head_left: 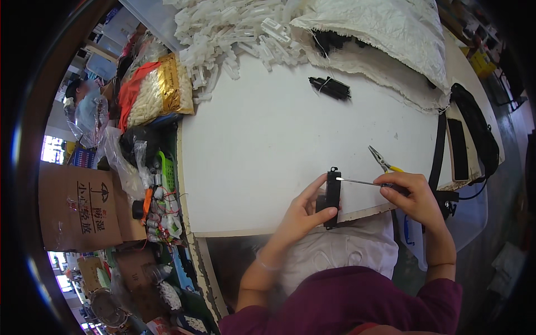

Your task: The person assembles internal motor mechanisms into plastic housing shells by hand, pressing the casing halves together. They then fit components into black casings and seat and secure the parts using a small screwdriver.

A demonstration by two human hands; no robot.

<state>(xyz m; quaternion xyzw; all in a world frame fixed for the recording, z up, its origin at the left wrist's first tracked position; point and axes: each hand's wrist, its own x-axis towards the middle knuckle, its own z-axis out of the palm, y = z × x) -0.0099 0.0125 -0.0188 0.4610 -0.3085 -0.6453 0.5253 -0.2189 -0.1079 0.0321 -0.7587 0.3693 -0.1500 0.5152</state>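
Note:
My left hand (304,215) is closed around a long, narrow black plastic part (333,192), held upright at the table's front edge with the thumb across its lower end. A screwdriver (360,182) with a thin metal shaft is in my right hand (412,195), fingers wrapped round its dark handle. Its bright tip meets the upper part of the black piece; whether it sits in a screw is too small to tell. Just beyond my right hand lie pliers (377,156) with yellow grips, partly covered by the hand.
Clear plastic pieces (223,33) are heaped at the back of the white table (251,151). Beside them a white woven sack (385,39) gapes over dark contents. A tied black bundle (330,88) lies before it. A phone-like black slab (458,148) is right; a cardboard box (78,206) stands left.

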